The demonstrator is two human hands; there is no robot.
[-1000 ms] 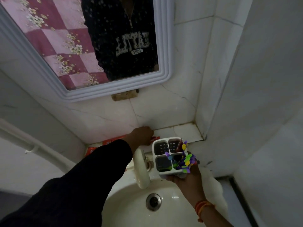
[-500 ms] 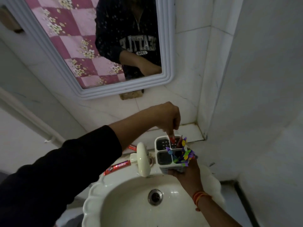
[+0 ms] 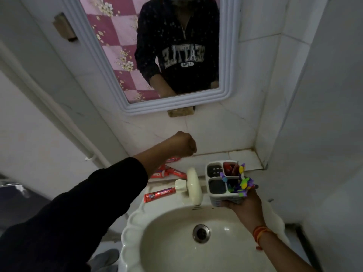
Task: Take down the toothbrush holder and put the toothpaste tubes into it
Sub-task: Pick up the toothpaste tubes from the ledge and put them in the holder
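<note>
My right hand holds a white four-compartment toothbrush holder from below, above the sink's back rim. A red toothpaste tube stands in its far right compartment, and colourful toothbrush tops stick out of the near right one. My left hand hovers as a closed fist above the ledge, left of the holder, with nothing visible in it. Several red toothpaste tubes lie on the ledge under that hand. One more red tube lies on the sink rim beside the tap.
A cream tap stands at the back of the white sink, just left of the holder. A framed mirror hangs on the tiled wall above. A side wall closes in on the right.
My left hand dropped a red tube into the holder's far right compartment, then pulled back up and left, now closed above the ledge. The holder stayed in my right hand.
</note>
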